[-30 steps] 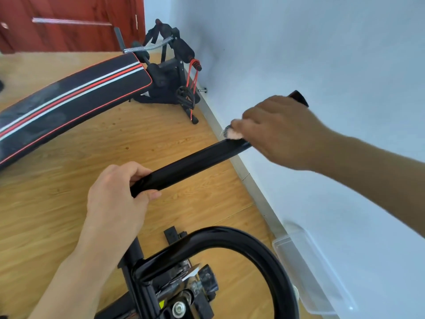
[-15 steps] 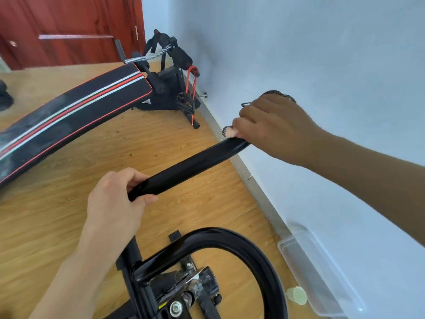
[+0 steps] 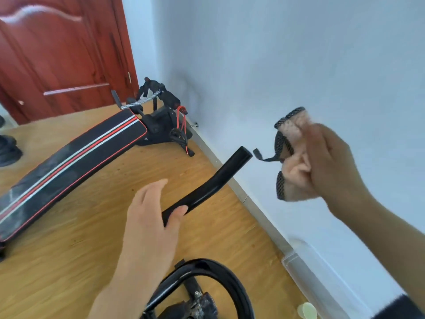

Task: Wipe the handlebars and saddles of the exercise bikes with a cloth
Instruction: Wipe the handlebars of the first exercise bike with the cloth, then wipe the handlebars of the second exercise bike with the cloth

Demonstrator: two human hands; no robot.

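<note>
The left hand (image 3: 151, 217) meets the lower end of the black handlebar (image 3: 207, 187), thumb lying across it and fingers stretched straight. The bar rises to the right toward the pale wall (image 3: 299, 65). Just off its tip, not touching, the right hand (image 3: 331, 166) grips a bunched pink cloth (image 3: 292, 178) edged in dark mesh. A sit-up bench (image 3: 69, 162) lies on the wooden floor (image 3: 69, 261) before a red door (image 3: 57, 54). A clear plastic container (image 3: 305, 268) sits by the skirting.

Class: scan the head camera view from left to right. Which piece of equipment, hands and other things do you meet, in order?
sit-up bench → left hand → handlebar → cloth → right hand
</note>
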